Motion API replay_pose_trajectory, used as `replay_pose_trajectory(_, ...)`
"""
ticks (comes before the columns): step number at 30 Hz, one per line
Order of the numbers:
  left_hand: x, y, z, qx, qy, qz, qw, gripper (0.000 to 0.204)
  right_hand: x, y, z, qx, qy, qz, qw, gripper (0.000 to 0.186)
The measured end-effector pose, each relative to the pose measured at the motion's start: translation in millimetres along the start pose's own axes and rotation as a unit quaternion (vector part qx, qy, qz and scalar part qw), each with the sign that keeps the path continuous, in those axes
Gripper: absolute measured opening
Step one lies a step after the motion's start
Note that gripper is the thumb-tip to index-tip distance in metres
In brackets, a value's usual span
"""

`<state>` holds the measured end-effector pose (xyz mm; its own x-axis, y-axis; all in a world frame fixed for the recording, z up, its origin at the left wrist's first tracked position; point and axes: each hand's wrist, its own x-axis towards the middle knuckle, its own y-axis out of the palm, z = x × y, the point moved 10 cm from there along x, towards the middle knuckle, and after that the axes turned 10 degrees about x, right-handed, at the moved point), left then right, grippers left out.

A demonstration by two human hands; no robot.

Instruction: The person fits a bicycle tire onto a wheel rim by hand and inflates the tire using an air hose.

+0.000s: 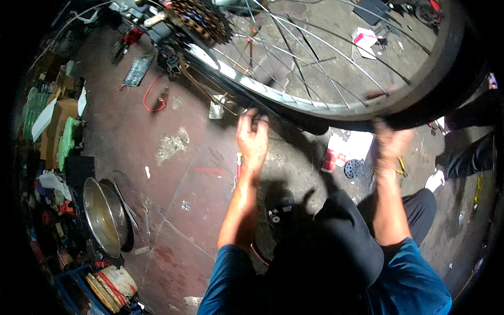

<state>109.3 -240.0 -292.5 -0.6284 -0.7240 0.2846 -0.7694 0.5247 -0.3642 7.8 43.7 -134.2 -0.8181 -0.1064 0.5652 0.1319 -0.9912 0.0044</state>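
A bicycle's rear wheel fills the top of the view, with a black tyre, a silver rim and thin spokes. My left hand is at the tyre's lower left edge, fingers bent and pinched together; what lies between them is too small to make out. A thin brown cable hangs down close to those fingertips. Farther right, my right hand is smeared by motion. It grips the tyre from below, and its fingertips seem to show inside the rim.
A rusty sprocket cassette and derailleur sit at the upper left. On the floor are a metal basin, a wrench, a red can and a round black perforated disc. Another person's leg is at the right.
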Motion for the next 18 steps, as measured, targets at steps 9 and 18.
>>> replay_pose_trajectory(9,9.9,-19.0,-12.4,0.007,0.088,-0.011,0.996,0.021,13.2,20.6,0.9,0.217,0.033,0.041,0.975,0.079)
replay_pose_trajectory(18,6.8,-8.7,-19.0,-0.031,0.030,0.004,0.999,0.020,36.2,47.4,25.0,0.209,0.114,0.117,0.964,0.055)
